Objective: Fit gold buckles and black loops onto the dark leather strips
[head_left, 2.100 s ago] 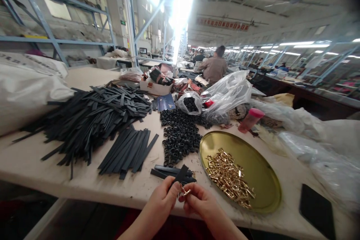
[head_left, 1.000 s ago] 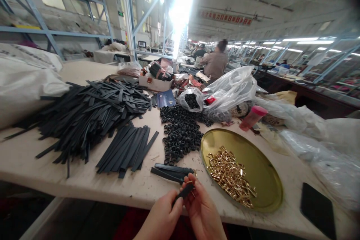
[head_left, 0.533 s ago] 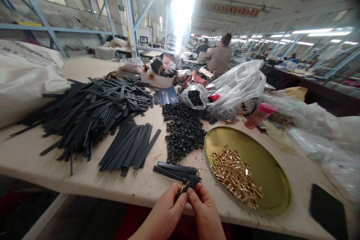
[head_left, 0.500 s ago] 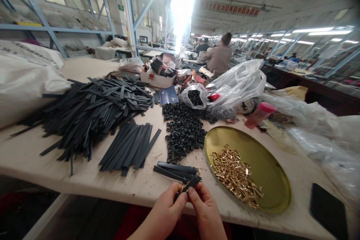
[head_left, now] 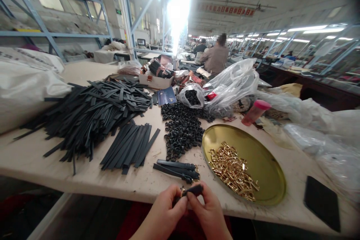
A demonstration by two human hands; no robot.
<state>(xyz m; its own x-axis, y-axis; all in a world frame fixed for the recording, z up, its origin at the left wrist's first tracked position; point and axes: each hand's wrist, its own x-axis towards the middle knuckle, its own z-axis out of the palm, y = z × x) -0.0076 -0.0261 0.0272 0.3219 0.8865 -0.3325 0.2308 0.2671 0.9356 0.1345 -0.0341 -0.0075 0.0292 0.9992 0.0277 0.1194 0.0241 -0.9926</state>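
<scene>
Between my two hands, at the table's front edge, is a black strap (head_left: 194,190) with a small gold buckle (head_left: 183,190) on it. My left hand (head_left: 173,204) pinches the strap at the buckle end. With thumb and fingers, my right hand (head_left: 206,202) grips the strap just to the right; part of the strap is hidden by the fingers. Just beyond my hands lie several black straps with gold buckles (head_left: 177,169). A heap of small black loops (head_left: 182,131) is farther back. Gold buckles (head_left: 232,168) lie piled in an oval gold tray (head_left: 266,161) to the right.
Loose black strips (head_left: 129,146) lie at the left, before a larger pile of strips (head_left: 98,112). A pink-lidded jar (head_left: 255,113) stands behind the tray, and a black phone-like slab (head_left: 322,200) lies at the right edge. Clear plastic bags (head_left: 233,82) crowd the back. Farther off, a person (head_left: 216,58) sits.
The strap in my hands has turned: it pointed up and right, and now lies flatter and looks bent over. My fingers have shifted slightly along it. The view has moved a little.
</scene>
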